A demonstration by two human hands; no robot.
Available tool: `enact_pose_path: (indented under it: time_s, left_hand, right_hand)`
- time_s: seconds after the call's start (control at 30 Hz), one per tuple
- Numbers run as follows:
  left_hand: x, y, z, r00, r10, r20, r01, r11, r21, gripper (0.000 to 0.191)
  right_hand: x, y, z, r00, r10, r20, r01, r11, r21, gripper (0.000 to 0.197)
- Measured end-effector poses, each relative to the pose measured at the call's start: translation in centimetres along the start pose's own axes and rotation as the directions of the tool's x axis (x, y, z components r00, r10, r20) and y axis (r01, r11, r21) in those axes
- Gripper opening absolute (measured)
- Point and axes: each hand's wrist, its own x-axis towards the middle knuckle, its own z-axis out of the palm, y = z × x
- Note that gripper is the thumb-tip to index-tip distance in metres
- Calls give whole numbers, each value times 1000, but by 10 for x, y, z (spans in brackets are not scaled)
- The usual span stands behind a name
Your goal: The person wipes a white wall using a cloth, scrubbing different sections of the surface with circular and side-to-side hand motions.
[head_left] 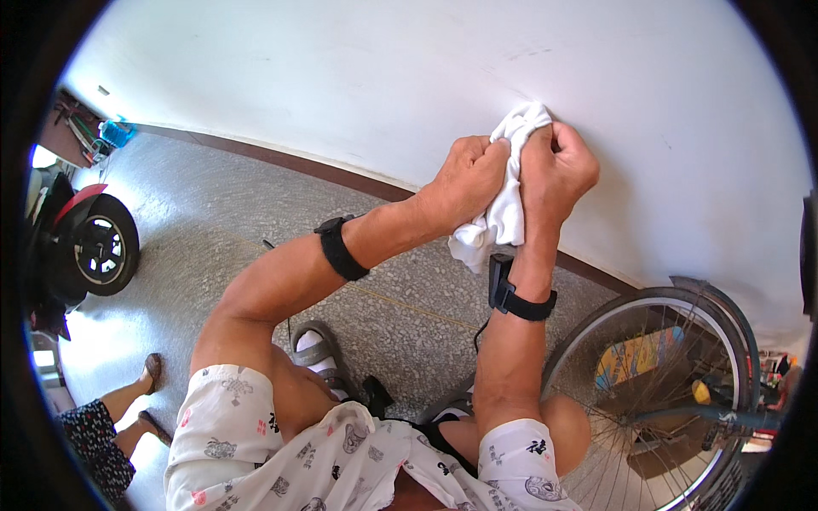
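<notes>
A bunched white cloth (508,214) is gripped between my two hands, close in front of the white wall (358,70). My left hand (476,179) is closed around its left side, with the thumb uppermost. On the other side my right hand (559,166) clasps the upper part, its knuckles near the wall. The cloth's top end sticks up above both hands and its lower end hangs loose over the floor. Whether the cloth touches the wall I cannot tell. Black straps are around both my forearms.
A bicycle wheel (645,294) stands at the right by the wall. A motor scooter's wheel (105,246) is at the far left, with another person's legs (128,396) below it. A dark baseboard (300,165) runs between wall and speckled floor (211,211). A blue container (115,133) stands at the upper left.
</notes>
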Motion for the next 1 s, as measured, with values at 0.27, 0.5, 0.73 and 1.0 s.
enact_pose_path:
  time_s: [0.27,0.5,0.73,1.0]
  left_hand:
    - [-3,10,-7,999,34,-10,-32,989,143,41]
    - [-1,13,-19,992,104,-69,-87,973,212,45]
    - [3,23,-27,980,187,-74,-173,971,167,41]
    - [1,31,-24,968,212,-131,-202,976,88,44]
  right_hand:
    - [-4,1,4,1000,2,-27,1,992,129,27]
    - [-1,-17,18,999,6,45,-10,996,85,26]
    - [14,-41,24,982,-171,75,158,976,151,26]
    - [13,-38,28,973,-221,61,215,972,92,28]
